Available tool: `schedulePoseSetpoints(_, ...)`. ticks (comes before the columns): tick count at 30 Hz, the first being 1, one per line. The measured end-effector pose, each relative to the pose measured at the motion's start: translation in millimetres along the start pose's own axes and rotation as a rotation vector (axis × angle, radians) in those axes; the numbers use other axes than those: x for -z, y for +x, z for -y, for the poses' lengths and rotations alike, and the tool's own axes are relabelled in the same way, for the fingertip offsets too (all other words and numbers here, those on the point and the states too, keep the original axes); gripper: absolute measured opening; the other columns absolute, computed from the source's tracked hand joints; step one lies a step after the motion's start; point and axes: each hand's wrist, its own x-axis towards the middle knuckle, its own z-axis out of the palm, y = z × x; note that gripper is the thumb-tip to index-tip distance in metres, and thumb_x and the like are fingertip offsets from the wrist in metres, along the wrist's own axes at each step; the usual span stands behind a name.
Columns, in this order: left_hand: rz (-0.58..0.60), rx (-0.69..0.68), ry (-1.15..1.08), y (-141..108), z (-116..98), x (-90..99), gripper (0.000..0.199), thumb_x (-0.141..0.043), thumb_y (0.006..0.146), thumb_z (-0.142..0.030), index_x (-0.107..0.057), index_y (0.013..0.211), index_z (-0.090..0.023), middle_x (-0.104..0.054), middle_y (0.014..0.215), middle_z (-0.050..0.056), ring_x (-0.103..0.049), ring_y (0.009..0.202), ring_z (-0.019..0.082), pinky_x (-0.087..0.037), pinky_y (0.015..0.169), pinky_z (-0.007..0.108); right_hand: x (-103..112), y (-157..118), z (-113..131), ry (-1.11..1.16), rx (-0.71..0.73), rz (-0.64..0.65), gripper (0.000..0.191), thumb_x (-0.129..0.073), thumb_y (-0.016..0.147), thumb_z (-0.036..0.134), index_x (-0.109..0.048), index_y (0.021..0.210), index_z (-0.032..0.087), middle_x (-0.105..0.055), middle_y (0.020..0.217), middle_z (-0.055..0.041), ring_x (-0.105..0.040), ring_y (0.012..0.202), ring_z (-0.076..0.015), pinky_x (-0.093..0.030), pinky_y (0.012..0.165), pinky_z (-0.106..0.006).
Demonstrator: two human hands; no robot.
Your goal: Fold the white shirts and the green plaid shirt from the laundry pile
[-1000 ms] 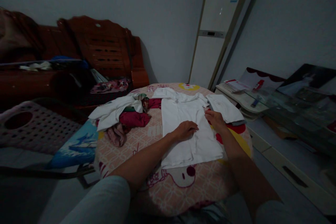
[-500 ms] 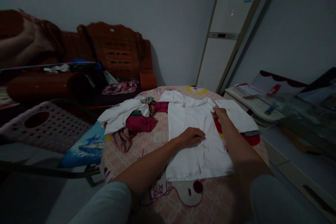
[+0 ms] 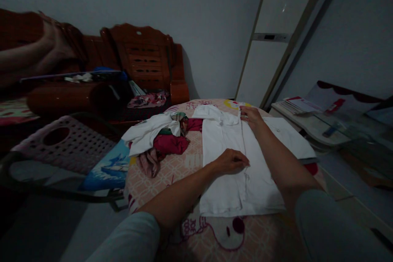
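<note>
A white shirt [image 3: 221,188] lies spread on the round table, its collar end away from me and partly bunched. My left hand [image 3: 231,161] rests on the middle of the shirt, fingers closed on a bit of its cloth near a small printed mark. At the far end, my right hand [image 3: 251,115] grips the shirt's upper edge between thumb and fingers. A raised crease runs through the cloth between the two hands. To the right lies a folded white garment [image 3: 287,137], partly behind my right forearm.
A heap of clothes, with a white garment [image 3: 150,131] and a dark red one [image 3: 172,143], lies left on the patterned tablecloth [image 3: 181,172]. Around stand a woven chair [image 3: 70,147], a wooden sofa [image 3: 144,57] with a person's legs [image 3: 39,51], and a cabinet [image 3: 310,125].
My right hand has moved inward and away from me, drawing the shirt's upper right edge towards its middle. My left hand stays on the cloth. The camera view has turned slightly left.
</note>
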Motion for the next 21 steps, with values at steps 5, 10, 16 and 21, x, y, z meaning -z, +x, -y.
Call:
schedulePoseSetpoints(5, -0.014, 0.122, -0.106, -2.2, 4.0, 3.3, 0.026, -0.068, 0.081, -0.032, -0.077, 0.088, -0.008, -0.075, 0.083, 0.009, -0.066, 0.072, 0.013, -0.05, 0.069, 0.022, -25.2, -10.1, -30.8, -0.079, -0.064, 0.085, 0.015, -0.075, 0.066, 0.025, -0.071, 0.077, 0.016, -0.07, 0.071, -0.0012, -0.062, 0.073, -0.015, -0.049, 0.07, -0.027)
schedulePoseSetpoints(10, 0.016, 0.242, -0.171, -4.4, 8.8, 5.9, 0.029, -0.073, 0.076, -0.034, -0.077, 0.088, -0.007, -0.07, 0.068, 0.006, -0.062, 0.06, 0.011, -0.046, 0.06, 0.02, -9.5, -15.1, -44.3, -0.075, -0.061, 0.006, 0.007, -0.072, 0.066, 0.022, -0.07, 0.071, 0.017, -0.072, 0.072, -0.0022, -0.065, 0.074, -0.0153, -0.051, 0.069, -0.025)
schedulePoseSetpoints(16, 0.003, 0.263, -0.146, -2.8, 1.8, 3.9, 0.031, -0.073, 0.076, -0.036, -0.077, 0.087, -0.007, -0.069, 0.066, 0.005, -0.06, 0.057, 0.01, -0.045, 0.057, 0.02, 40.0, -11.7, -39.0, -0.08, -0.109, -0.208, 0.005, -0.064, 0.074, 0.018, -0.066, 0.078, 0.015, -0.063, 0.055, 0.0019, -0.055, 0.047, -0.0084, -0.044, 0.046, -0.017)
schedulePoseSetpoints(21, 0.0, 0.246, -0.128, -3.8, 0.3, 3.2, 0.028, -0.072, 0.077, -0.033, -0.077, 0.086, -0.007, -0.068, 0.065, 0.005, -0.059, 0.057, 0.01, -0.043, 0.057, 0.019, 39.7, -13.9, -49.2, -0.082, -0.194, -0.162, 0.003, -0.067, 0.072, 0.01, -0.064, 0.071, 0.012, -0.06, 0.051, 0.0004, -0.051, 0.04, -0.0082, -0.043, 0.039, -0.017)
